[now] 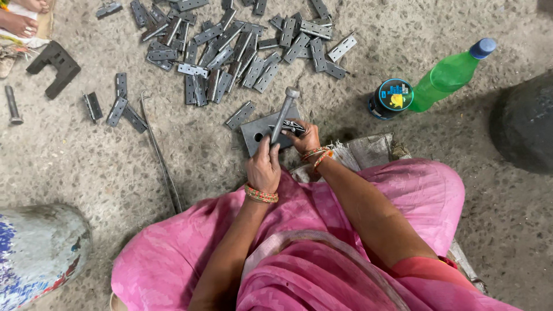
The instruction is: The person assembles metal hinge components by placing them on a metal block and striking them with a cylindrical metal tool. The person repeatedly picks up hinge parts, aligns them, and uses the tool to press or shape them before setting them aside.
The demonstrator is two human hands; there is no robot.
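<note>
Grey metal block [257, 133] lies on the floor [190, 150]. From the head view, the left hand [263, 168] grips a hammer [284, 115]. The right hand [305, 138] pinches a small hinge [290, 126] flat on the block. A crooked hit could hurt those fingers, I think.

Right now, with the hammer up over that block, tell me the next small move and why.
Probably bring the hammer, gripped in the left hand, straight down onto the hinge piece. The right hand pins that piece on the grey steel block, and the hammer's head sits raised beyond it. Keep the right fingertips back, as they lie close to the strike spot.
</note>
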